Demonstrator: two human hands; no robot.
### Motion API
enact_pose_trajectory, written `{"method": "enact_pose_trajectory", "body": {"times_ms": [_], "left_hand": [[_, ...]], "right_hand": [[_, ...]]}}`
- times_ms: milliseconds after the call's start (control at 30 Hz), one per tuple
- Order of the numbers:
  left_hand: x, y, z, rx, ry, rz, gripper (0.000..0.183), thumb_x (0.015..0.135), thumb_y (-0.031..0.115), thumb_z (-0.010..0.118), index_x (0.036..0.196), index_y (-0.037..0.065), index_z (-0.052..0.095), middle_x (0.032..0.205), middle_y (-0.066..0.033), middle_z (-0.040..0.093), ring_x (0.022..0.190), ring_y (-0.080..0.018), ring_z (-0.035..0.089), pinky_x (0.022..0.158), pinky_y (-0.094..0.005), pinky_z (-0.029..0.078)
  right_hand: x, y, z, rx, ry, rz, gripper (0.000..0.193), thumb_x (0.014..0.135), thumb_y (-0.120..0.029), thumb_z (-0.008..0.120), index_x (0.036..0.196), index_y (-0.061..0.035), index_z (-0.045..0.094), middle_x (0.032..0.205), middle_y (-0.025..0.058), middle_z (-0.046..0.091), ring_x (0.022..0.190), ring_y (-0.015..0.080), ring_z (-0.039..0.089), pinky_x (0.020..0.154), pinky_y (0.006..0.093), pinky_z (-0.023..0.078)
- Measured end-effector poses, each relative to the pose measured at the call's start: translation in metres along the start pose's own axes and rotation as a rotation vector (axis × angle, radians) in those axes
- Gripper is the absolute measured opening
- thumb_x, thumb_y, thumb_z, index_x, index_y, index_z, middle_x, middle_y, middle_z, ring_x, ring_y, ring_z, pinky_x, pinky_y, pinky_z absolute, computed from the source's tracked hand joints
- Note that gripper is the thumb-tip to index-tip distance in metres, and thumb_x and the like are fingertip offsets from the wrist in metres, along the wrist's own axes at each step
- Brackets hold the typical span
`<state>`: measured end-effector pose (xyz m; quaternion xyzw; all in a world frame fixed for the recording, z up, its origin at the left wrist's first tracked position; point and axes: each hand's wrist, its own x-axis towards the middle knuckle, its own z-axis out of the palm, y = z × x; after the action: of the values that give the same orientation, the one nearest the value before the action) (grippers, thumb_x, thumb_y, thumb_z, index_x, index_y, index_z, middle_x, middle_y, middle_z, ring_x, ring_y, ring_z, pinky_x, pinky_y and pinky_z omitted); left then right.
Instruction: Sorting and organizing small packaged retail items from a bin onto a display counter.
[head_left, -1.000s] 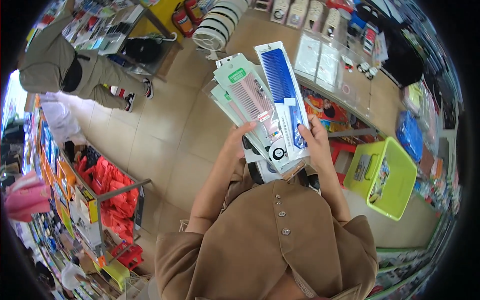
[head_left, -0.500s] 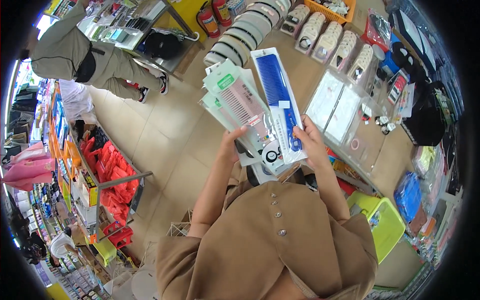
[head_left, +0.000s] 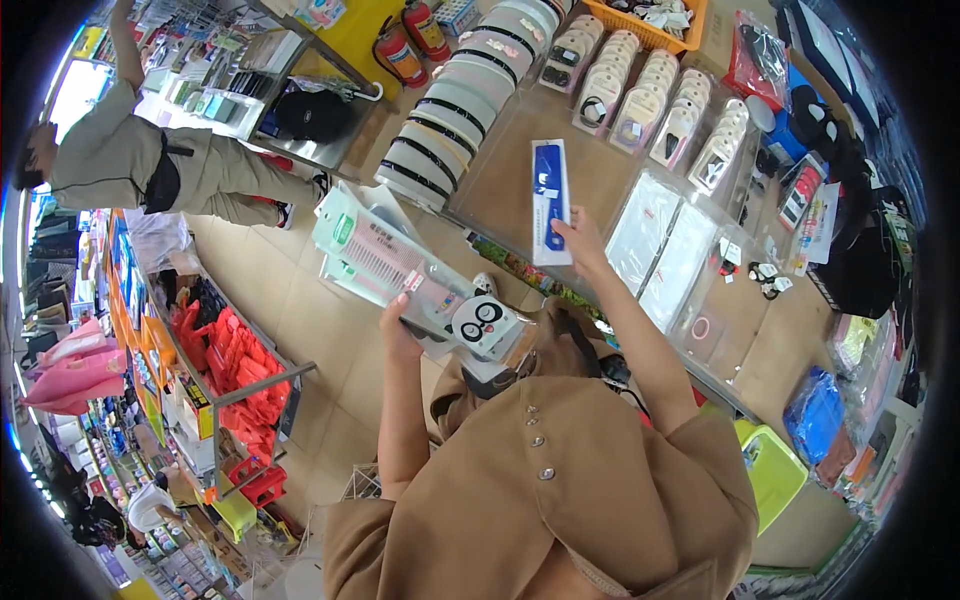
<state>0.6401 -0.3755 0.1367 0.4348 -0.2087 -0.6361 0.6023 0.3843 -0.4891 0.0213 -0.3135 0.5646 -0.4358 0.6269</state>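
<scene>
My left hand (head_left: 402,328) grips a stack of flat packages. On top lies a pale green package with a pink comb (head_left: 385,250) showing through it, and a panda face (head_left: 482,325) is at its near end. The items underneath are mostly covered. In my right hand (head_left: 582,243) is a narrow package with a blue comb (head_left: 549,190), pinched near its lower right edge. It stands apart from the stack, in front of the counter edge. Both hands are closed on what they hold.
To the right runs a counter (head_left: 590,165) with rows of hair-tie packs (head_left: 610,90), a headband row (head_left: 440,130) and an orange basket (head_left: 655,30). A metal-framed bin of red bags (head_left: 230,350) stands left. Another person (head_left: 150,160) is at the far left. Fire extinguishers (head_left: 400,55) stand behind.
My hands have moved apart: the blue comb package is now away from the stack. The stack has shifted left and tilted. The other person has raised an arm.
</scene>
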Motion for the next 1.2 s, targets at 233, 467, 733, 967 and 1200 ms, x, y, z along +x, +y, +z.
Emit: {"method": "enact_pose_trajectory", "body": {"times_ms": [233, 467, 733, 967, 1200], "left_hand": [[0.025, -0.002, -0.012, -0.111, 0.027, -0.067, 0.064, 0.066, 0.022, 0.062, 0.120, -0.005, 0.039, 0.112, -0.0156, 0.050, 0.102, -0.0290, 0.051, 0.089, -0.0402, 0.041], [0.055, 0.013, -0.035, -0.118, 0.008, -0.098, 0.059, 0.066, 0.019, 0.063, 0.116, -0.004, 0.042, 0.106, -0.0140, 0.053, 0.094, -0.0263, 0.055, 0.083, -0.0373, 0.046], [0.091, 0.041, -0.008, 0.012, -0.037, -0.283, 0.058, 0.067, 0.017, 0.067, 0.115, -0.006, 0.041, 0.106, -0.0154, 0.053, 0.094, -0.0256, 0.055, 0.082, -0.0371, 0.047], [0.110, 0.034, 0.019, 0.064, -0.176, -0.320, 0.060, 0.068, 0.016, 0.069, 0.117, -0.003, 0.040, 0.108, -0.0150, 0.053, 0.096, -0.0237, 0.054, 0.083, -0.0362, 0.046], [0.106, 0.028, 0.050, 0.144, -0.316, -0.350, 0.064, 0.070, 0.022, 0.068, 0.121, -0.002, 0.037, 0.111, -0.0147, 0.051, 0.097, -0.0245, 0.055, 0.083, -0.0376, 0.046]], "right_hand": [[0.082, 0.027, 0.059, -0.001, 0.124, -0.015, 0.037, 0.077, -0.001, 0.059, 0.108, 0.0033, 0.039, 0.096, 0.0140, 0.056, 0.085, 0.0198, 0.056, 0.076, 0.0305, 0.046], [0.084, 0.018, 0.100, -0.586, 0.334, -0.143, 0.052, 0.068, -0.009, 0.065, 0.114, 0.0022, 0.042, 0.097, 0.0259, 0.054, 0.095, 0.0391, 0.051, 0.082, 0.0421, 0.042], [0.106, 0.016, 0.087, -1.158, 0.341, -0.207, 0.048, 0.072, -0.017, 0.064, 0.114, -0.0002, 0.046, 0.096, 0.0184, 0.056, 0.089, 0.0331, 0.054, 0.077, 0.0398, 0.045], [-0.003, -0.105, 0.075, -0.099, -0.075, -0.230, 0.028, 0.078, -0.018, 0.063, 0.100, -0.0030, 0.053, 0.075, 0.0016, 0.055, 0.067, 0.0084, 0.052, 0.060, 0.0221, 0.043], [-0.072, -0.127, 0.079, -0.296, -0.175, -0.309, 0.020, 0.079, -0.011, 0.062, 0.092, -0.0024, 0.050, 0.075, 0.0021, 0.058, 0.062, 0.0055, 0.053, 0.055, 0.0189, 0.041]]}}
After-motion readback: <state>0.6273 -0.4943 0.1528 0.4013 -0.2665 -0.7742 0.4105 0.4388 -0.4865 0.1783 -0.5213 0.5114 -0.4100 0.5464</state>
